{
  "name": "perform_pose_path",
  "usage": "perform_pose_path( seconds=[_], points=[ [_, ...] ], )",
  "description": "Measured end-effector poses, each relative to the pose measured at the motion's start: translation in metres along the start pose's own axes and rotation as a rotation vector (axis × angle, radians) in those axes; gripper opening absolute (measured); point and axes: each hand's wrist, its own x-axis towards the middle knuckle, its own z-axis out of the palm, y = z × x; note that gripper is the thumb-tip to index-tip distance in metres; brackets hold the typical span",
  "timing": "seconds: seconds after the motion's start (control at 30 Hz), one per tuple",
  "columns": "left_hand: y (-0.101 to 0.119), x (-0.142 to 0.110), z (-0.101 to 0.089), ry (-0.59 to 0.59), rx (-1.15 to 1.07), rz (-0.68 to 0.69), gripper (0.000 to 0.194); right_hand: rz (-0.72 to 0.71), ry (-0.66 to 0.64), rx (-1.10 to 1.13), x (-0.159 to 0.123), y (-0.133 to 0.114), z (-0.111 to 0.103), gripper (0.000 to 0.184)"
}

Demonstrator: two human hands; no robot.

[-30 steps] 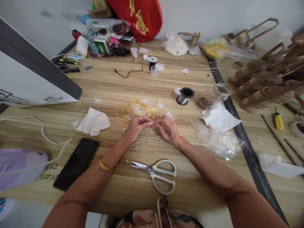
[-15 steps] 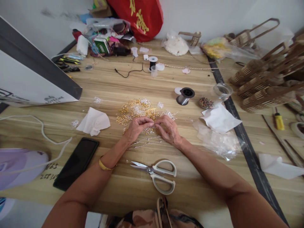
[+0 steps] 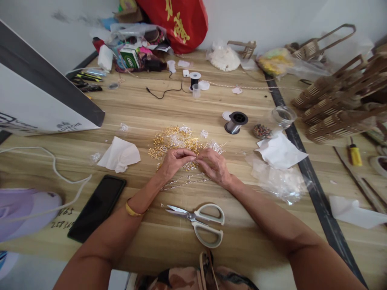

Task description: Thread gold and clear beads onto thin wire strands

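Note:
My left hand point(image 3: 176, 163) is closed in a pinch, its fingertips meeting those of my right hand point(image 3: 214, 166), which pinches too. Whatever sits between the fingertips is too small to make out. Just beyond them spreads a pile of gold and silver jewelry findings point(image 3: 173, 139), with rings and pins among them. A thin silver chain point(image 3: 184, 182) lies in strands on the table below my hands. Nearer to me rest scissors point(image 3: 192, 216) with off-white handles, their blades pointing left and slightly apart.
A phone point(image 3: 96, 208) and a crumpled white paper point(image 3: 120, 155) lie left. On the right stand a wire spool point(image 3: 236, 122), a glass jar point(image 3: 279, 119) holding dark beads, and clear plastic bags point(image 3: 281, 181). A large box point(image 3: 45, 92) borders the left; brown woven baskets point(image 3: 329, 112) crowd the far right.
Both hands keep almost the same place and pinch. The right fingertips have shifted very slightly left against the left ones. Everything else lies as before.

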Motion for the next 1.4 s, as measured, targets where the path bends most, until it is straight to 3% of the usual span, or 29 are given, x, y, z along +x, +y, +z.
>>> perform_pose_path(
  seconds=[0.57, 0.9, 1.0, 1.17, 1.4],
  points=[
    [0.006, 0.0, -0.002, -0.028, 0.106, 0.047, 0.016, -0.016, 0.033, 0.014, 0.001, -0.001, 0.001, 0.006],
    [0.002, -0.003, 0.002, -0.028, 0.186, 0.186, 0.014, 0.024, 0.013, 0.051, 0.002, -0.004, -0.003, 0.017],
    [0.004, -0.005, 0.004, -0.014, 0.297, 0.229, 0.013, 0.101, 0.059, 0.112, 0.002, -0.007, -0.007, 0.022],
    [0.012, -0.01, 0.01, -0.098, 0.521, 0.372, 0.011, 0.288, 0.202, 0.162, 0.003, -0.007, -0.01, 0.034],
    [0.017, -0.014, 0.012, -0.071, 0.47, 0.287, 0.015, 0.415, 0.309, 0.137, 0.011, -0.001, -0.016, 0.037]
  ],
)
